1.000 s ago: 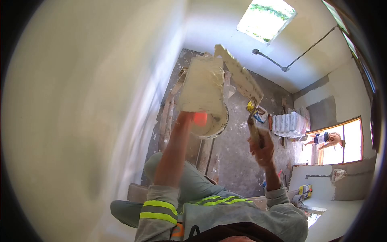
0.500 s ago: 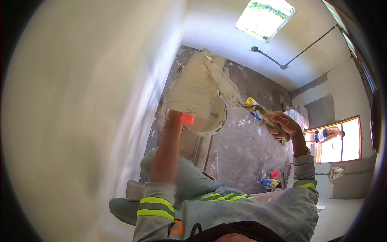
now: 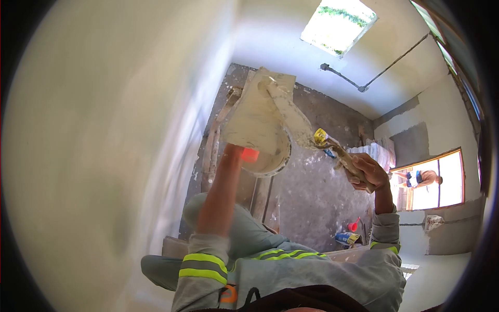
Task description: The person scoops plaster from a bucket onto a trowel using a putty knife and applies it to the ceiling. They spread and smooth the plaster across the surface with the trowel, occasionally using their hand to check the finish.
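Note:
My left hand is hidden beneath a plaster-coated hawk (image 3: 252, 117); only the wrist and forearm (image 3: 222, 190) show, with an orange-red piece (image 3: 249, 155), perhaps its handle, at the wrist. The board is held up over a round bucket (image 3: 287, 158), whose rim shows on the right. My right hand (image 3: 370, 172) is wrapped round the handle of a trowel (image 3: 295, 118). Its long blade is smeared with pale plaster, and the tip lies over the hawk's surface, beside a small lump of plaster.
A pale wall (image 3: 114, 130) rises close on the left. Planks (image 3: 261, 197) lie under the bucket on the splattered floor (image 3: 306, 203). A yellow-blue bag (image 3: 347, 238) and a red cup (image 3: 354, 225) are at lower right. Another person (image 3: 423, 178) is visible through the doorway.
The trowel tip has drawn slightly back toward me across the hawk, and my right hand has come a little lower. The hawk and left forearm have shifted slightly right.

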A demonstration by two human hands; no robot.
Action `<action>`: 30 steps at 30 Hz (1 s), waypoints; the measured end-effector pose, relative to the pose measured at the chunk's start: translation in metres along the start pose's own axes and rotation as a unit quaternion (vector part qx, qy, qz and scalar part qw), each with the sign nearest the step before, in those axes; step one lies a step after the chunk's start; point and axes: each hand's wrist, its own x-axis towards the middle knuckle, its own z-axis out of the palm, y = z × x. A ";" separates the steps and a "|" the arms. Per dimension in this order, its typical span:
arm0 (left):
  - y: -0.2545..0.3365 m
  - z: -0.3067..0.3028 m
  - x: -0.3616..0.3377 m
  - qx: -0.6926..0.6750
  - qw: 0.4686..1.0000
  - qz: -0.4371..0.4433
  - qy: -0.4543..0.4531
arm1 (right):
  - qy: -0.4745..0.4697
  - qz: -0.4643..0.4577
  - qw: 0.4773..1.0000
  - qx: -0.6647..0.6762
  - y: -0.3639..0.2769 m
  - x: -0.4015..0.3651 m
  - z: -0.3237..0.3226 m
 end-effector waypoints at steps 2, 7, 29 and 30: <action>-0.003 0.004 0.001 -0.002 1.000 0.000 -0.001 | 0.013 0.003 1.000 -0.014 -0.003 0.001 0.002; 0.007 0.003 0.004 -0.002 1.000 0.011 -0.004 | 0.063 0.022 0.991 -0.115 -0.011 -0.004 0.010; 0.057 0.016 -0.024 0.046 0.999 0.023 0.008 | 0.105 0.170 0.906 -0.372 0.115 0.176 0.015; 0.061 0.017 -0.028 0.051 0.998 0.025 0.009 | 0.094 0.129 0.878 -0.451 0.128 0.195 0.012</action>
